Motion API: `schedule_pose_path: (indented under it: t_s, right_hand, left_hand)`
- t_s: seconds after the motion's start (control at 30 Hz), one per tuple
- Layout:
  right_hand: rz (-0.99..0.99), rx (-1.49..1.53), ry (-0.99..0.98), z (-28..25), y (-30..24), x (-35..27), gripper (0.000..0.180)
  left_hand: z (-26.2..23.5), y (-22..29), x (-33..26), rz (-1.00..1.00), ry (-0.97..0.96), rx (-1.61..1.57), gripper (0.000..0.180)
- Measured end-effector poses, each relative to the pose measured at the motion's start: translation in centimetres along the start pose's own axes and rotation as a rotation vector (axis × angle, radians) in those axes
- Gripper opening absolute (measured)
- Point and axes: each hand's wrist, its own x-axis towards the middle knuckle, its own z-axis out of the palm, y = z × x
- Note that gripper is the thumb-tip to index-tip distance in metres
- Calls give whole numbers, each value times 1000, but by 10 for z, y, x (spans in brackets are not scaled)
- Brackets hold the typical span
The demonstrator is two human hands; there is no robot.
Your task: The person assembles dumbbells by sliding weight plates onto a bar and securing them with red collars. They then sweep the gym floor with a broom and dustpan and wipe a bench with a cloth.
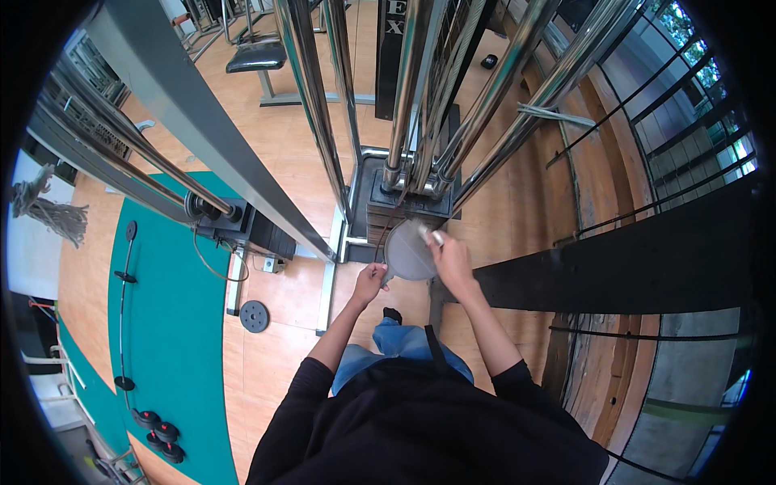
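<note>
Round grey metal disc (411, 252) sits between both hands, above the black weight stack (408, 202); left hand (370, 283) grips its lower-left edge; right hand (451, 257) — nearer — clasps a cloth (422, 232) against its right rim.

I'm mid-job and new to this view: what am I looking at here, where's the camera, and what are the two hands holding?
This is one picture, taken from a wide fisheye camera on the person's head, looking straight down, so straight bars bend near the rim. The forearms in black sleeves come up from the lower edge. The left hand holds the lower edge of a round grey disc. The right hand grips its other side and also holds a small light thing against it, too small to tell. Behind the disc stands a gym machine: shiny steel posts rising from a dark weight stack. On the wooden floor lie a small weight plate and, on the green mat, a barbell.
</note>
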Motion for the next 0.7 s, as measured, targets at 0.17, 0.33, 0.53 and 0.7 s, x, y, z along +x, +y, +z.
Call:
schedule_pose_path:
  t_s: [0.17,0.33,0.53,0.7]
  right_hand:
    - [-259,-45,97,8,27,29,21]
    - [-93,-97,6,-14,-15,12,30]
    - [-363,-154,-15,25,31,21,27]
    - [-234,-147,17,10,14,21,22]
  left_hand:
    - [0,2,-2,7,-44,-33,24]
    - [-5,1,-11,47,-6,-21,25]
    - [-5,1,-9,57,9,-44,25]
    - [-10,-4,-13,63,48,-62,25]
